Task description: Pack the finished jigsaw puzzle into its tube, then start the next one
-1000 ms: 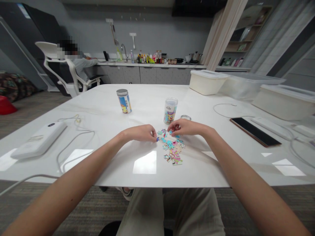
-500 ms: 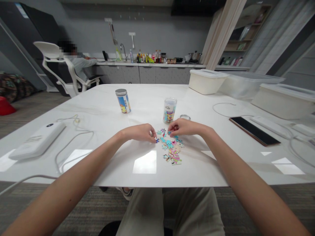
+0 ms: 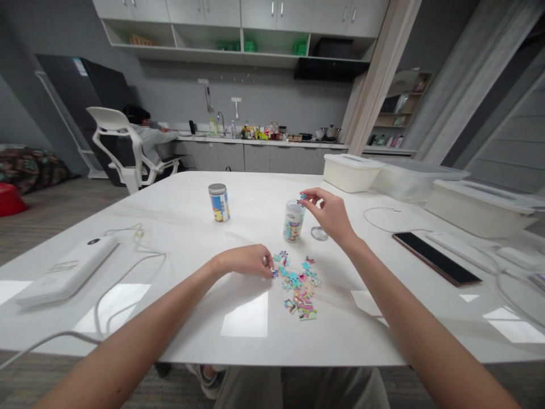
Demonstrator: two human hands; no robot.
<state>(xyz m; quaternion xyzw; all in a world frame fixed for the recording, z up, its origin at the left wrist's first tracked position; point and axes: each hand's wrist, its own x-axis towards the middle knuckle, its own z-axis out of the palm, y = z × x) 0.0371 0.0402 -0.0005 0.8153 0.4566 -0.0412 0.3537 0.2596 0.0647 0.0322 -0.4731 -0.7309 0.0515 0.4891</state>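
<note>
Between the fingertips of my right hand (image 3: 326, 210) is a small blue jigsaw puzzle piece (image 3: 302, 197), raised at the rim of an uncapped clear jar (image 3: 293, 221) with a cartoon label. My left hand (image 3: 253, 261) rests low on the table, its fingers pinched on a blue-purple puzzle piece (image 3: 275, 274) at the left edge of the pile. Loose jigsaw pieces (image 3: 303, 284) in turquoise, pink and beige lie spread in front of the jar. A round silver-rimmed lid (image 3: 319, 233) lies flat beside the jar, below my right hand.
A second jar (image 3: 219, 204) with a silver lid stands left on the white table (image 3: 187, 238). At left lie a white device (image 3: 70, 270) and cables. A dark-screened phone or tablet (image 3: 434, 258) and lidded bins (image 3: 353, 172) are at right. A person (image 3: 151, 142) sits far left.
My right hand has risen from the pile to the jar's mouth with a puzzle piece in its fingers. My left hand stays by the pile. The view has tilted up.
</note>
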